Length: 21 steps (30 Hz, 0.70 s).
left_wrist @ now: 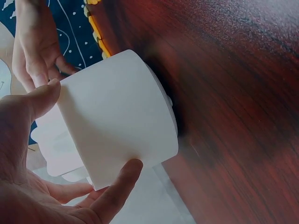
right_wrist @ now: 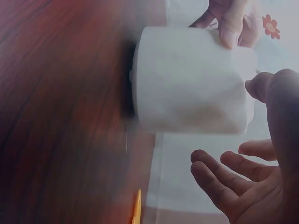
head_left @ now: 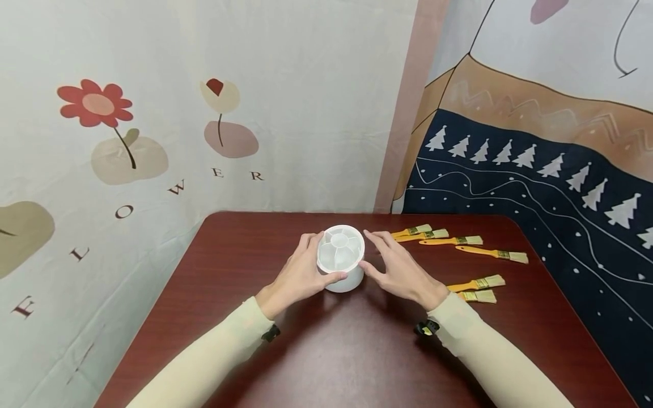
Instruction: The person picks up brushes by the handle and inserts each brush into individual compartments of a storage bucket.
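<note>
A round white organizer [head_left: 340,280] with several compartments under its rim stands at the middle of the table, its top facing up. My left hand [head_left: 304,271] grips its left side, the thumb across the near side of the rim and the fingers around the far side. On the opposite side is my right hand [head_left: 400,266], fingers spread and relaxed, the thumb tip right at the rim. In the right wrist view, the right fingers [right_wrist: 215,184] stay apart from the organizer's wall [right_wrist: 191,81]. Its base sits close over the tabletop in both wrist views.
Several paintbrushes with yellow handles lie on the right of the dark red table [head_left: 245,238], among them a brush [head_left: 490,252] at the far right and a pair nearer [head_left: 476,283] beside my right wrist. Printed cloth [head_left: 316,113] hangs behind the table.
</note>
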Available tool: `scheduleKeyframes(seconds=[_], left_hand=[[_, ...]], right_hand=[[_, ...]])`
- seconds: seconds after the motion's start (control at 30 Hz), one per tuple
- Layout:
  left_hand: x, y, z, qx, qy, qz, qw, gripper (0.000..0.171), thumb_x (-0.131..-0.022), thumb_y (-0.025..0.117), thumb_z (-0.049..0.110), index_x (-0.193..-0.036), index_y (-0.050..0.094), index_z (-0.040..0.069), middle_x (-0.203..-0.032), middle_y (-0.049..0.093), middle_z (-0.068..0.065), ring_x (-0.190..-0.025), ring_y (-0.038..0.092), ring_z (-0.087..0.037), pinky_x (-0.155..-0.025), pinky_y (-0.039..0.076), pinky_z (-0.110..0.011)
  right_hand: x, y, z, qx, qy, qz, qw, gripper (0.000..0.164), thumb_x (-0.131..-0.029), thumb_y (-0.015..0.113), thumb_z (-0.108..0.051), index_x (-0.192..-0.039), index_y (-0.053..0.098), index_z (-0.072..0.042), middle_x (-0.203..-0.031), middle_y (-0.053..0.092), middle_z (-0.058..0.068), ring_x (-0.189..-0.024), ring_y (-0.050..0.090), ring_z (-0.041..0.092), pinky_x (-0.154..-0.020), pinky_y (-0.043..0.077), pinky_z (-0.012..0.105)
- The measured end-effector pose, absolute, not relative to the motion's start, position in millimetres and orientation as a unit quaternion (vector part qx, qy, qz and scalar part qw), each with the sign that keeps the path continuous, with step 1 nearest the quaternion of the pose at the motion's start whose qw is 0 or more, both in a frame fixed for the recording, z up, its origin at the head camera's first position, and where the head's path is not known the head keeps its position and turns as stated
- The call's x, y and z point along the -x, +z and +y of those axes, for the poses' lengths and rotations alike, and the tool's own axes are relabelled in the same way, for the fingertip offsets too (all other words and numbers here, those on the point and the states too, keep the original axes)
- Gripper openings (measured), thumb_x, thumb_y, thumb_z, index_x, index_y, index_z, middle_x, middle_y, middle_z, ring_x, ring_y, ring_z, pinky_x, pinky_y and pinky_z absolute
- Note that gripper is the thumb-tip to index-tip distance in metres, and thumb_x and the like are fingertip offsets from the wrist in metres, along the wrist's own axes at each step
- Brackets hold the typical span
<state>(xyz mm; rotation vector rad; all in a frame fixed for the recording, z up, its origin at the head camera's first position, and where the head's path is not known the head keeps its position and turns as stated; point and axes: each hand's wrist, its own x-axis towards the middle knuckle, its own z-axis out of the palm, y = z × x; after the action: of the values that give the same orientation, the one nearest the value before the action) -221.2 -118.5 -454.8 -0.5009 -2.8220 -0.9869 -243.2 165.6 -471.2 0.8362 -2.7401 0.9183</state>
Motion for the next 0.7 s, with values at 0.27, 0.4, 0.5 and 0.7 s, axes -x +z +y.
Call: scheduleKeyframes(seconds=[0.27,0.4,0.5,0.7], left_hand=[[220,-453,-119,0.155,-0.318,-0.934,0.044,0.116,-0.090,0.100,0.054,-0.178,0.041,0.006,-0.167,0.053,-0.016,-0.136,0.072,-0.040,-0.114,0.063,-0.055],[220,-453,-120,0.154,-0.314,-0.936,0.045,0.115,-0.090,0.099,0.054,-0.178,0.041,0.007,-0.167,0.053,-0.015,-0.136,0.072,-0.040,-0.113,0.063,-0.054],[219,-452,-120,0.153,-0.316,-0.935,0.050,0.114,-0.090,0.100,0.053,-0.177,0.043,0.007,-0.166,0.054,-0.016,-0.135,0.072,-0.040,-0.112,0.064,-0.055],[217,-451,-119,0.152,-0.315,-0.936,0.046,0.114,-0.090,0.100,0.053,-0.177,0.043,0.008,-0.166,0.054,-0.015,-0.135,0.073,-0.040,-0.111,0.064,-0.055]], right_hand=[[241,-470,208,-0.224,0.298,-0.927,0.031,0.071,-0.115,0.074,-0.044,-0.176,0.050,-0.017,-0.165,0.060,0.016,-0.135,0.076,0.035,-0.113,0.066,0.061],[242,-471,234,-0.215,0.274,-0.937,0.027,0.063,-0.117,0.073,-0.039,-0.170,0.056,-0.010,-0.163,0.062,0.019,-0.134,0.075,0.035,-0.114,0.064,0.064],[241,-472,253,-0.214,0.252,-0.944,0.015,0.058,-0.116,0.075,-0.035,-0.167,0.061,-0.009,-0.163,0.064,0.022,-0.135,0.075,0.038,-0.115,0.062,0.067],[233,-472,288,-0.211,0.210,-0.954,-0.029,0.041,-0.107,0.086,-0.033,-0.142,0.081,-0.013,-0.150,0.074,0.017,-0.126,0.076,0.035,-0.112,0.063,0.067]])
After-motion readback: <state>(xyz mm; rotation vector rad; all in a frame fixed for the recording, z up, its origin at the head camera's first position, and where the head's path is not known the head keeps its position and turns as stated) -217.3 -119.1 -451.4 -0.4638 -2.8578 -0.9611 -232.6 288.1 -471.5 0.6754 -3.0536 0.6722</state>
